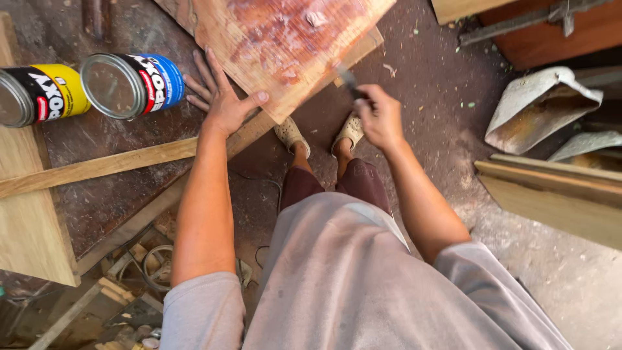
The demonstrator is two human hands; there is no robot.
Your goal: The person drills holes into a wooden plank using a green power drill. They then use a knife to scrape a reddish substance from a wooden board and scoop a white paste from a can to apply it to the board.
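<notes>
Board point(285, 48) at twelve o'clock is partly coated, its near edge bare; left hand point(223, 100) presses it flat with fingers spread, right hand point(379, 116) grips a scraper point(348, 79).

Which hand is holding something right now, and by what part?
The right hand grips a blurred, dark tool by its lower end. The left hand holds nothing; it presses flat on the wooden board.

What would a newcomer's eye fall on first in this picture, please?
Probably the reddish-stained wooden board at top centre, pinned by the left hand while the right hand grips a thin dark tool at its edge. Next, two tins lie on their sides at upper left, one blue, one yellow.
</notes>
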